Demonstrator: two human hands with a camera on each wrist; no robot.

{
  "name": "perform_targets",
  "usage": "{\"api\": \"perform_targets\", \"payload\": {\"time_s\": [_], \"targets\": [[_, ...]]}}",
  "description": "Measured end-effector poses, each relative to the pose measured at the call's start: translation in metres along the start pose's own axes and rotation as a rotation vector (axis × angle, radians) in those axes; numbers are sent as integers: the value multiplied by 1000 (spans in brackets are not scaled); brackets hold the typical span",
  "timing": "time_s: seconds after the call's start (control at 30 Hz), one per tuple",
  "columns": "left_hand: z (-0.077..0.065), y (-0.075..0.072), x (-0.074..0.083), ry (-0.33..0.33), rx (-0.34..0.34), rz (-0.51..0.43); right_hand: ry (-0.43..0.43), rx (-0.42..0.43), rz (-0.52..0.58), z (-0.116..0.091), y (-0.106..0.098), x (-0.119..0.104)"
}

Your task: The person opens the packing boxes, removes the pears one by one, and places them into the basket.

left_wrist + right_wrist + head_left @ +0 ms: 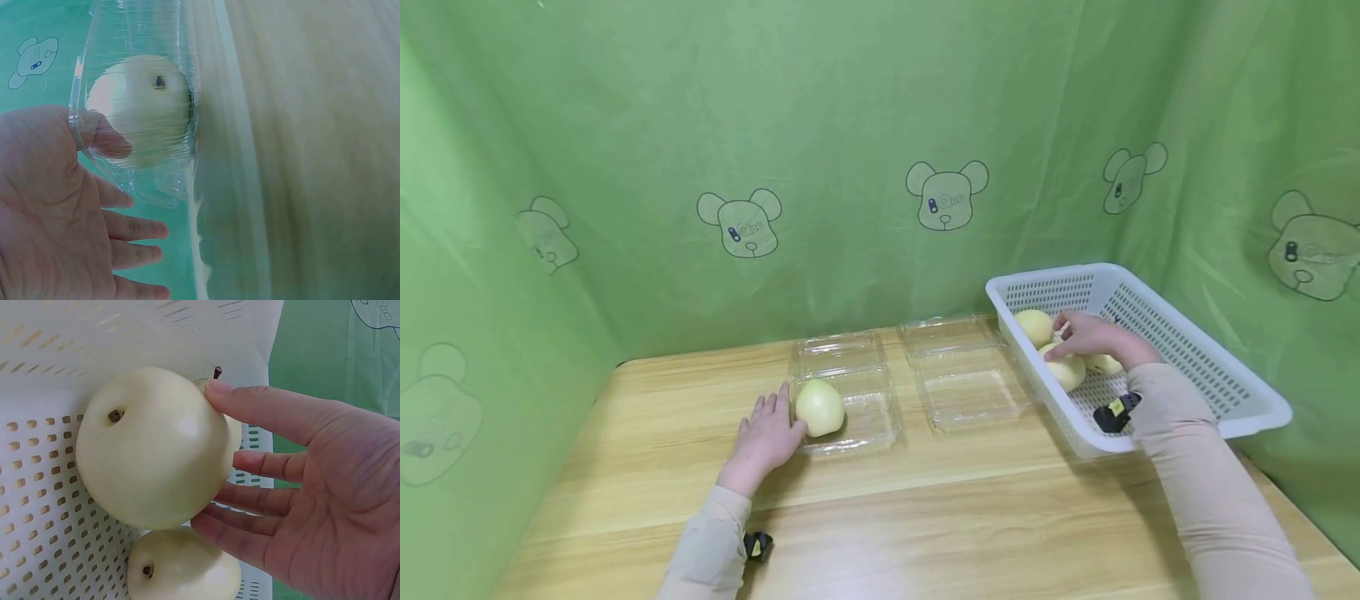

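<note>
A pale yellow pear [820, 407] sits at the left end of a clear plastic box [874, 421] whose lid is raised at the back. My left hand [769, 435] is at the box's left side with its fingers extended. In the left wrist view its thumb [111, 139] shows through the clear wall in front of the pear; whether they touch, I cannot tell. At the basket, my right hand [1093, 335] reaches in among pears. Its thumb tip meets the edge of one pear [153, 450], and its fairly straight fingers [250, 534] lie along that pear's side, the tips partly hidden.
The white perforated basket [1247, 427] stands at the table's right and holds several pears, including one by its left wall [1034, 327]. A second clear box [972, 398], lid raised, lies between it and the first. Green curtains [850, 125] enclose the wooden table [880, 533].
</note>
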State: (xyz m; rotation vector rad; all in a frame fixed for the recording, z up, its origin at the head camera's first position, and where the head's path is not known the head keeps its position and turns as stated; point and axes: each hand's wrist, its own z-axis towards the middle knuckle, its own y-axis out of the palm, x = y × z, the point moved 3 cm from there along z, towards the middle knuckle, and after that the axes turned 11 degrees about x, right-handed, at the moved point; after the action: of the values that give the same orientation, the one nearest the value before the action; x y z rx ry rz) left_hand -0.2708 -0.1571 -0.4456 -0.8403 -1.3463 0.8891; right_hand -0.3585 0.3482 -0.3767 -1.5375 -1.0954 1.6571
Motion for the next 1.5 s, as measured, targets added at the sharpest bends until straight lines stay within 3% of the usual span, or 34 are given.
{"api": "perform_targets", "payload": {"time_s": [0.37, 0.63, 0.9, 1.1, 1.5], "targets": [[-1, -1, -1, -6, -3, -5, -9, 6, 12, -1, -2, -4], [-1, -1, -2, -8, -3, -9, 13, 64, -7, 1, -6, -4], [-1, -2, -2, -7, -3, -11, 23, 160, 16, 3, -13, -4], [-2, -1, -3, -4, 0, -7, 37, 220, 96, 3, -19, -3], [0, -2, -1, 2, 4, 3, 99, 440, 252, -11, -41, -7]]}}
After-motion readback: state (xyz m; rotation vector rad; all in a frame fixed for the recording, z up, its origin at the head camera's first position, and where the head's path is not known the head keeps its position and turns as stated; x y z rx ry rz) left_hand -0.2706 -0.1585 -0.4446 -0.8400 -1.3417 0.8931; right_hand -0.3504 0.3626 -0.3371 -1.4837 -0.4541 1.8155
